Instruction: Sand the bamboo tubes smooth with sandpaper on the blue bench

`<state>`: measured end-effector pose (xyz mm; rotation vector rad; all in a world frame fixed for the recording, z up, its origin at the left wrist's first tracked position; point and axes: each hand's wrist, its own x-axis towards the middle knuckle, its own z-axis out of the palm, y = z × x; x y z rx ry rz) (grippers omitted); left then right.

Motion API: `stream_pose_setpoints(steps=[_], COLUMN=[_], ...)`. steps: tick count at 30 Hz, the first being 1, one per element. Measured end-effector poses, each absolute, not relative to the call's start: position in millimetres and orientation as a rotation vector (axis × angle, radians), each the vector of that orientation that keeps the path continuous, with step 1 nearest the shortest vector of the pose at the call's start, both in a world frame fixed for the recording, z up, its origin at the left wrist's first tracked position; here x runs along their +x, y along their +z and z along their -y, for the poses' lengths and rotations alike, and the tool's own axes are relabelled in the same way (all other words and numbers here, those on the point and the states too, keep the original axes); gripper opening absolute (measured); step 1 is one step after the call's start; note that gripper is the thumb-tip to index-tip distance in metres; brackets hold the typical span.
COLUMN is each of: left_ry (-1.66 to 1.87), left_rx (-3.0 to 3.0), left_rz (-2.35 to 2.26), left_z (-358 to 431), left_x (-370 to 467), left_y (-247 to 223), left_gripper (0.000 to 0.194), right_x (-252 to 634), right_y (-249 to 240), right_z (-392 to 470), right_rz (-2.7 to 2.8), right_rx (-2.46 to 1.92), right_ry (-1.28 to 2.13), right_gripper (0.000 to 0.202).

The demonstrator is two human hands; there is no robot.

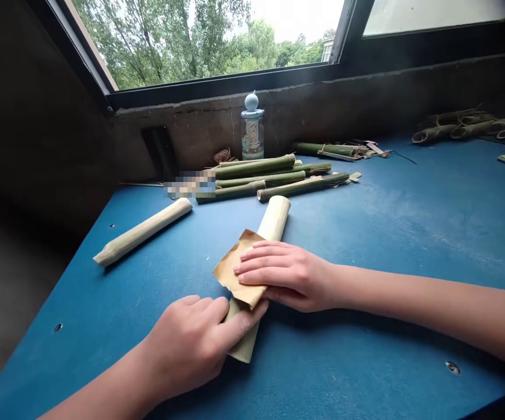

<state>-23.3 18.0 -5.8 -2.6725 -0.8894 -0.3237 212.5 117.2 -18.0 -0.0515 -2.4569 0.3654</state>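
A pale, peeled bamboo piece (275, 219) lies slantwise on the blue table, its far end pointing away from me. Over its middle is a tan sheet of sandpaper (233, 267), bent around the bamboo's upper side. My right hand (289, 274) presses the sandpaper against the bamboo, fingers together across the sheet. Nearer to me, my left hand (199, 332) grips the lower part of the bamboo, thumb lying across it. The bamboo's middle is hidden under the sheet and hands.
Another peeled bamboo piece (145, 233) lies to the left. Several green bamboo lengths (256, 178) are stacked at the back, before a blue-capped bottle (252, 134). More green bamboo (317, 149) and cut tubes (449, 129) lie along the wall below the window. The blue table (387, 233) has bolt holes.
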Motion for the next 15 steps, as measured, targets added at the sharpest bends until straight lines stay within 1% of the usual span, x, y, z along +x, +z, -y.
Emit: stream_pose_setpoints(steps=[3,6,8,9,11,13,15], left_ry=[-0.314,-0.249,-0.224,-0.216,-0.208,-0.211,-0.183], left_rx=[-2.614,-2.771,-2.903,-2.916,-2.823,-2.768,-2.938], left_rz=[0.86,0.883,0.973,1.024,1.08,1.091,1.184], left_z=[-25.4,-36.5,-43.4,-45.8,-47.2,-44.2,-41.0], left_x=[-28.7,-40.0,-46.9,-48.8,-48.8,-44.8,-41.4], left_y=[1.1,10.5,14.1,14.6,14.6,17.8,28.9], left_gripper=[0.057,0.06,0.064,0.065,0.064,0.055,0.049], right_x=[223.4,242.8,247.6,246.1,237.4,227.5,223.9], right_y=[-22.5,-28.2,-30.0,-30.2,-29.8,-29.4,-30.0], right_z=[-142.3,-180.4,-186.1,-181.0,-161.6,-144.5,-143.2], right_rz=[2.436,2.378,2.358,2.361,2.396,2.437,2.445], right_rx=[-0.126,-0.433,-0.571,-0.569,-0.426,-0.207,-0.107], right_ry=[0.245,0.119,0.07,0.057,0.061,0.09,0.109], right_gripper=[0.032,0.031,0.032,0.033,0.037,0.038,0.036])
